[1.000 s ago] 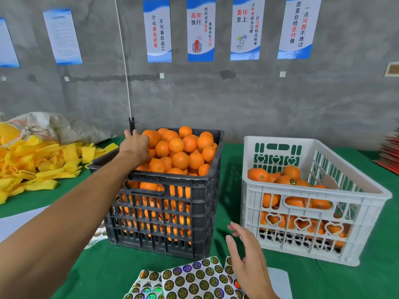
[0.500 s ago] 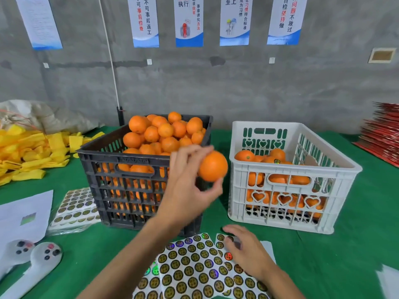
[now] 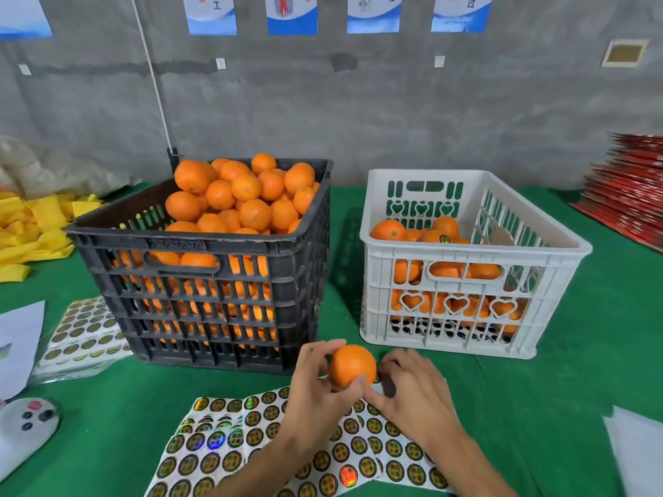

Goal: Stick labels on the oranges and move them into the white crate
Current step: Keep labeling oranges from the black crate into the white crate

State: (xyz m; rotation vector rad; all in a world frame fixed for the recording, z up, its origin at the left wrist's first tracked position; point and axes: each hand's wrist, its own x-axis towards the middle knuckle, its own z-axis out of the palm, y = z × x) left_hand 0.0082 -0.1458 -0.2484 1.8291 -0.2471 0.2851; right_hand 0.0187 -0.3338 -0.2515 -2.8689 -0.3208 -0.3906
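Lowered since the earlier frame, the left hand (image 3: 319, 385) now grips the round orange fruit (image 3: 352, 364) just above the glossy sheets of round gold labels (image 3: 222, 443), at lower centre. Right hand (image 3: 412, 392) pinches at the sheet beside it, apparently peeling a label. White slatted plastic crate (image 3: 466, 303) waits at right, black crate (image 3: 201, 281) at left, on the green table (image 3: 559, 407).

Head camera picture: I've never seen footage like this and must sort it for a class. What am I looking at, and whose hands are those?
A person wears a camera on the head, so you look down at their own hands. The left hand holds one orange; the right hand rests on the sticker sheets beside it. On the green table stand a black crate heaped with oranges and a white crate partly filled with oranges.
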